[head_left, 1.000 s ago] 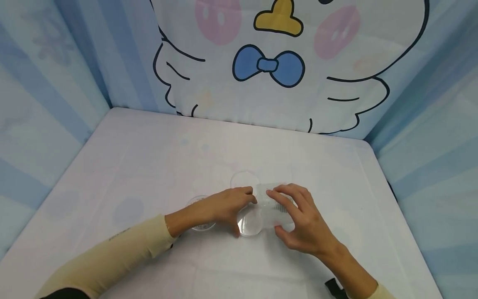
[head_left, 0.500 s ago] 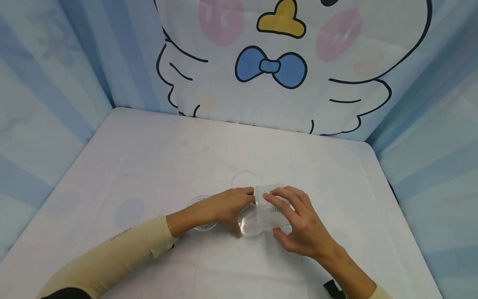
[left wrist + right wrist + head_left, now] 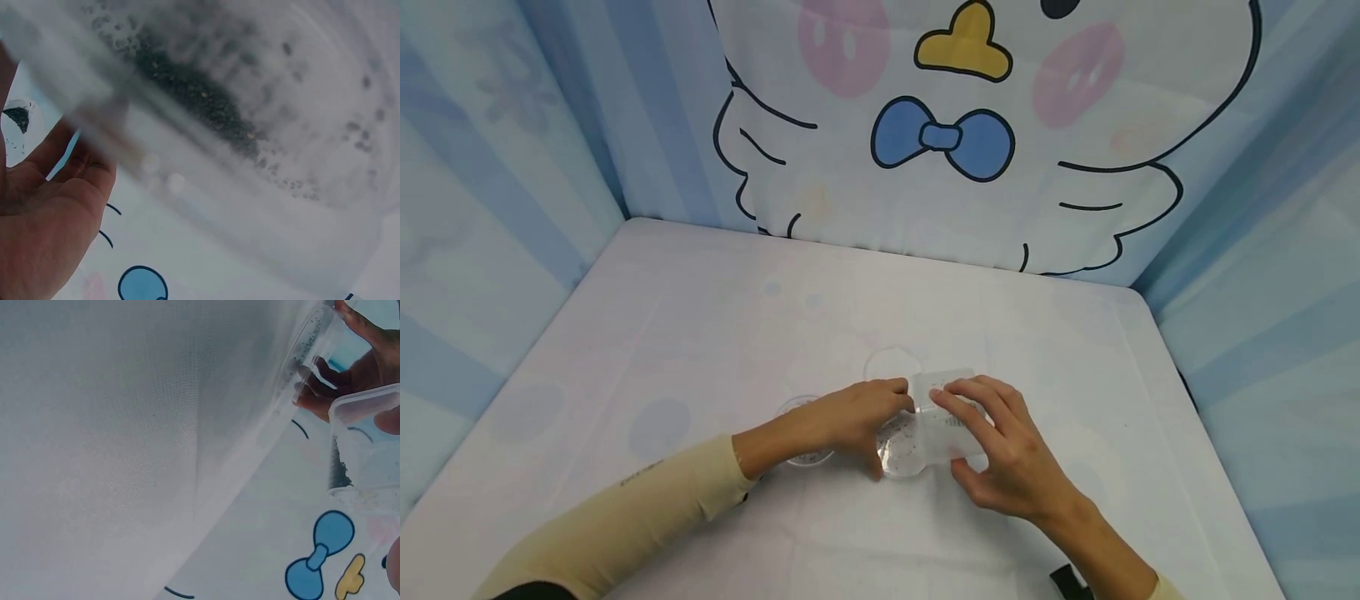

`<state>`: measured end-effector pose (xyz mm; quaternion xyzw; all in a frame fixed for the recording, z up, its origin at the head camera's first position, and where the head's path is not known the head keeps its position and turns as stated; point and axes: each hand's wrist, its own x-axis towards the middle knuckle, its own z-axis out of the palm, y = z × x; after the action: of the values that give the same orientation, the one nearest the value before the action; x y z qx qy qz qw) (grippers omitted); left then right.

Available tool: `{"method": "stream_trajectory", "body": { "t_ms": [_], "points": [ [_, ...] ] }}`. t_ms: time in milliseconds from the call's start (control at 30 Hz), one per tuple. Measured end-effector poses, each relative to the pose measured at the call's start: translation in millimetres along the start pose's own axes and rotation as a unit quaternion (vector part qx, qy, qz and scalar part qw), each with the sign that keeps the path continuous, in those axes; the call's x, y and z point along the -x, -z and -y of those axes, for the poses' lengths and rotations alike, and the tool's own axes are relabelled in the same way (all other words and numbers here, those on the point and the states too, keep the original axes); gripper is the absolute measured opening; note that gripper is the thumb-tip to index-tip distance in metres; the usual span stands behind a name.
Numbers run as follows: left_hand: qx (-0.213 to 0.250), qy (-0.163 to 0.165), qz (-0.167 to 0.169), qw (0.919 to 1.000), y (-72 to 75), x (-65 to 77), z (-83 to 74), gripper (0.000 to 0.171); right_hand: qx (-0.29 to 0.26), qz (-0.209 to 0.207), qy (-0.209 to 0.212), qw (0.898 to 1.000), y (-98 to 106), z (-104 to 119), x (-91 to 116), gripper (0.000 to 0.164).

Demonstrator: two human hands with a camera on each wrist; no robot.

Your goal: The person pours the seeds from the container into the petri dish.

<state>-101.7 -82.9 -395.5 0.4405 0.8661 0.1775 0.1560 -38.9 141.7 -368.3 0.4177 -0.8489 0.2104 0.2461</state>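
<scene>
My left hand grips a shallow clear round dish by its rim, thumb at the near side and fingers at the far side. Small dark specks lie in it. The right hand holds a clear square plastic tub between thumb and fingers, tilted so that its edge overlaps the dish. In the right wrist view, dark granules are heaped along one side of the tub. Under the left wrist stands another clear round dish; dark granules inside it show large in the left wrist view.
Behind the hands a thin clear round disc lies on the white table cloth. A black object shows by the right forearm. Printed fabric walls off the back and both sides of the table.
The tub has tipped and shifted slightly left over the dish's edge. Dark specks now show in the dish, which looked bare a second ago. The left hand has stayed almost still.
</scene>
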Motion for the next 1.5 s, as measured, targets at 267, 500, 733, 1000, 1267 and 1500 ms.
{"method": "stream_trajectory", "body": {
  "t_ms": [267, 500, 733, 1000, 1267, 1500],
  "points": [
    [0.007, -0.011, -0.005, 0.9999, -0.5, -1.3, 2.3, 0.084, 0.001, -0.001, 0.009, 1.0, -0.9, 1.0, 0.2, 0.078],
    [0.008, -0.014, -0.003, 0.9999, -2.0, -2.3, 3.3, 0.085, -0.003, -0.001, 0.017, 1.0, -2.3, 2.9, 0.5, 0.076],
    [0.01, -0.013, -0.003, 0.9999, -2.5, -1.7, 2.6, 0.084, 0.005, -0.002, 0.018, 1.0, -2.1, 5.7, 1.4, 0.078],
    [0.009, -0.011, -0.005, 0.9999, -1.2, -1.5, 1.4, 0.084, 0.001, -0.014, 0.031, 0.999, -0.9, 5.9, -1.0, 0.076],
    [0.012, -0.009, -0.007, 0.9999, -1.2, 0.0, 2.6, 0.088, 0.0, -0.01, 0.033, 0.999, -1.7, 6.7, -1.6, 0.075],
    [0.026, -0.005, -0.01, 0.9996, -1.4, 0.2, 2.1, 0.096, 0.002, -0.02, 0.051, 0.998, -4.5, 8.7, -3.1, 0.071]
  ]
}}
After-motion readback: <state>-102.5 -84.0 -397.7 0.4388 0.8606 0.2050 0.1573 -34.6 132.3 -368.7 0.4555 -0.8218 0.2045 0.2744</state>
